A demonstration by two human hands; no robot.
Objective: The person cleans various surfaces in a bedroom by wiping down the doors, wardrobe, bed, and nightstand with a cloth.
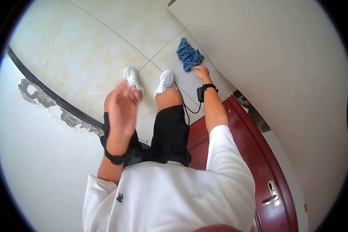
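Note:
A crumpled blue cloth [189, 55] lies on the tiled floor. My right hand [202, 73] is at the cloth's lower right edge, its fingers bent toward it; whether they touch or pinch the cloth cannot be made out. My left hand [123, 108] is raised in front of my left leg, palm showing, fingers apart and blurred, holding nothing. Each wrist has a black band, and a black box with a cable hangs at the right one.
A dark red door [259, 166] with a metal handle [273, 194] stands at the lower right. White walls flank the floor [92, 50]; the left wall has peeling plaster [54, 108] above a dark skirting. My white shoes [166, 79] are on the tiles.

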